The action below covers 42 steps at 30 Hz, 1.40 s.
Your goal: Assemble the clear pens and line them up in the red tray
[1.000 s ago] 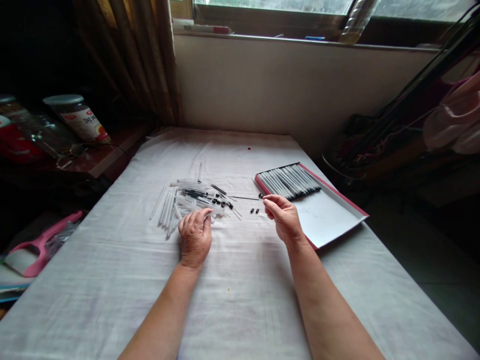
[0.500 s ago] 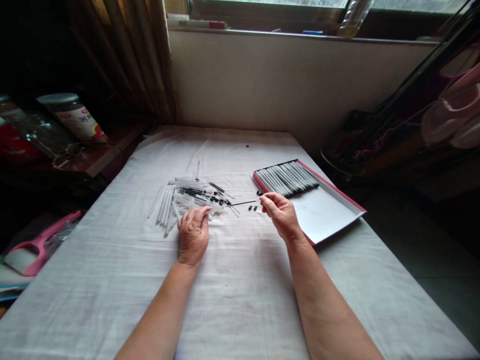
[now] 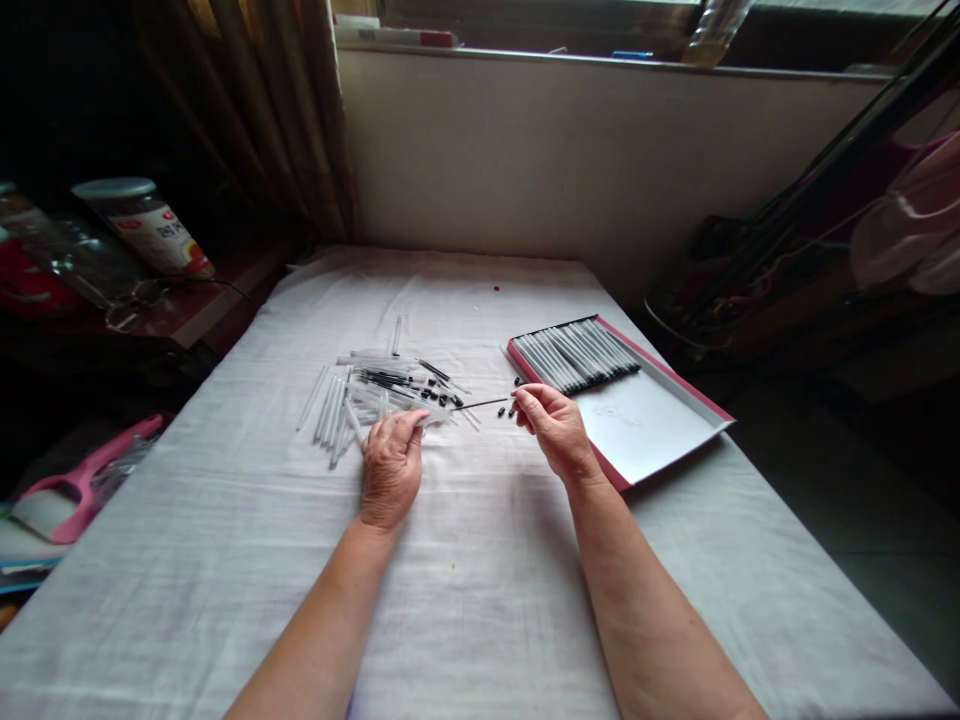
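My left hand (image 3: 394, 460) is closed on a clear pen barrel (image 3: 436, 416), which points to the right. Between thumb and finger, my right hand (image 3: 553, 425) pinches the end of a thin black pen refill (image 3: 480, 404). The refill's left tip lies at the barrel's open end; whether it is inside I cannot tell. Beyond my left hand is a loose pile of clear pen barrels (image 3: 330, 408), with black refills (image 3: 386, 379) and small black pen plugs (image 3: 442, 400) among them. A few more black plugs (image 3: 502, 412) lie beside my right fingertips.
A red-edged white box lid (image 3: 637, 440) at the right holds a row of pens (image 3: 574, 352). Pink-handled scissors (image 3: 82, 485) lie off the table's left edge. A lidded jar (image 3: 150, 230) stands on the side shelf. White cloth (image 3: 465, 620) covers the table.
My right hand has moved slightly left with the refill, bringing it closer to my left hand. The left hand has shifted slightly right with the barrel.
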Available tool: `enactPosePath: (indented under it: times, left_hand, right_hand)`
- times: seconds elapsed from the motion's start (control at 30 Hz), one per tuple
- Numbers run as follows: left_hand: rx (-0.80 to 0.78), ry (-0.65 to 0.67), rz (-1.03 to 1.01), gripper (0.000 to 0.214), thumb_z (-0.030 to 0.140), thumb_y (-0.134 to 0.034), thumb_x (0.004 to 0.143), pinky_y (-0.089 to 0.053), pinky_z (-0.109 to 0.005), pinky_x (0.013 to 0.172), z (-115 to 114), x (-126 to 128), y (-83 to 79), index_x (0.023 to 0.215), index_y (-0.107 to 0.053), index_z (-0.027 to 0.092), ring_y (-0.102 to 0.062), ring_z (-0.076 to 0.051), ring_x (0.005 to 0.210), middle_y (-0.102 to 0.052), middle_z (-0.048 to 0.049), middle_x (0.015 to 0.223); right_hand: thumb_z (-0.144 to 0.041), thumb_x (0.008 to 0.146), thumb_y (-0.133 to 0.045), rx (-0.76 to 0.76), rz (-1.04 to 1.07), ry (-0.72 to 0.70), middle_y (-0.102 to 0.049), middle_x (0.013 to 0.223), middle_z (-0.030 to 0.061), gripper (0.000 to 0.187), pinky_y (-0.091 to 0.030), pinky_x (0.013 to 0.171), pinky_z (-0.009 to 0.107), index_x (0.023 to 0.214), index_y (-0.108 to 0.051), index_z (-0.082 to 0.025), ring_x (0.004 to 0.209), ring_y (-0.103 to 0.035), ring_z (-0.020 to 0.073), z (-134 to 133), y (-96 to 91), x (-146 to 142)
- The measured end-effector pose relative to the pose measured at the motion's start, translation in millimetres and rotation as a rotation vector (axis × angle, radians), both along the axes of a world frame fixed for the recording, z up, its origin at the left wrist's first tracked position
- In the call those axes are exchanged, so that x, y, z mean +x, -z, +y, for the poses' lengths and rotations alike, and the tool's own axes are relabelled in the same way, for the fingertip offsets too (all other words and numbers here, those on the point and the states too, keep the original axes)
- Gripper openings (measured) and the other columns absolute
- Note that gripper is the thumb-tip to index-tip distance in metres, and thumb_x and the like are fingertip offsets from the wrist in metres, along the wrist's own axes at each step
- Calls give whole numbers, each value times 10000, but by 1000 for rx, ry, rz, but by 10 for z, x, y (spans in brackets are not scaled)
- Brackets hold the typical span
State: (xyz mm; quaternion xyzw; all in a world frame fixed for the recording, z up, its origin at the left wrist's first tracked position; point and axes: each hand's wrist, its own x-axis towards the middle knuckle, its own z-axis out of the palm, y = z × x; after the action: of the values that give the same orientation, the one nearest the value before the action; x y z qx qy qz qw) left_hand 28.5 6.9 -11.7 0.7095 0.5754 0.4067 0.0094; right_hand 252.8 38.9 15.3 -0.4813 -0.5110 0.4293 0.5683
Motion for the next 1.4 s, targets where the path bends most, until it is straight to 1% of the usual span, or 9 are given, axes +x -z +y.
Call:
enactPosePath:
  times: [0.23, 0.4, 0.5, 0.67, 0.83, 0.97, 1.07, 1.23, 1.4]
  left_hand:
    - [-21, 109, -39, 366, 104, -428, 905, -485, -350, 901, -21, 61, 23, 1166, -643, 245, -619, -196, 974, -685, -59, 1041]
    - [-49, 273, -118, 327, 159, -448, 928, -511, -341, 909, -110, 228, 48, 1218, -590, 209, -644, -189, 1003, -699, -80, 1079]
    - [-117, 327, -177, 283, 196, -489, 917, -525, -331, 889, -151, 283, 48, 1171, -615, 204, -660, -193, 990, -710, -82, 1068]
    - [-229, 343, -241, 219, 253, -542, 893, -532, -325, 847, -163, 271, 24, 1062, -673, 204, -676, -199, 927, -728, -75, 993]
    - [-333, 277, -470, 214, 307, -585, 849, -542, -296, 745, -122, 231, 28, 994, -701, 201, -674, -177, 790, -724, -55, 870]
    - [-479, 206, -833, 367, 425, -636, 796, -509, -226, 551, -73, 203, 16, 1044, -676, 157, -609, -111, 572, -685, -19, 742]
    - [-517, 193, -946, 434, 474, -680, 746, -492, -211, 523, -51, 205, 3, 1035, -682, 151, -581, -92, 539, -675, -11, 720]
    - [-502, 207, -880, 401, 446, -672, 752, -504, -219, 547, -42, 211, 19, 1038, -708, 167, -595, -103, 589, -687, -28, 774]
    - [-354, 222, -592, 268, 317, -593, 825, -541, -283, 728, -49, 167, 10, 1028, -728, 206, -650, -159, 781, -709, -48, 886]
  right_hand:
    - [-471, 786, -631, -7, -70, -104, -623, 678, 9, 302, -439, 528, 240, 793, -622, -169, 544, -535, 105, -33, -76, 6]
    - [-459, 854, -535, 0, -252, -231, -655, 728, 17, 369, -479, 602, 264, 1070, -616, -171, 609, -608, 134, -197, -49, -134]
    - [-410, 882, -504, -7, -328, -198, -667, 724, 8, 324, -476, 609, 263, 1105, -572, -185, 583, -608, 129, -310, 30, -242]
    - [-436, 876, -507, -33, -240, -169, -665, 684, 11, 255, -463, 544, 248, 906, -576, -191, 530, -581, 119, -348, 82, -281]
    - [-487, 844, -552, -45, -117, -195, -702, 779, 41, 438, -496, 581, 272, 1147, -574, -172, 572, -609, 129, -215, 50, -86]
    - [-324, 884, -491, -27, -467, 85, -714, 895, 85, 300, -520, 727, 328, 1081, -649, -163, 722, -657, 173, -82, 116, 115]
    - [-172, 847, -500, -14, -862, 126, -688, 1039, 105, 296, -484, 875, 348, 1078, -685, -180, 933, -650, 220, -12, 173, 159]
    - [-217, 849, -556, -74, -1135, 81, -659, 1058, 103, 223, -484, 795, 307, 1012, -709, -206, 889, -641, 223, 57, 171, 98]
    - [-254, 823, -580, -34, -799, 84, -698, 848, 43, 113, -487, 753, 303, 853, -677, -204, 734, -626, 176, -32, 156, 115]
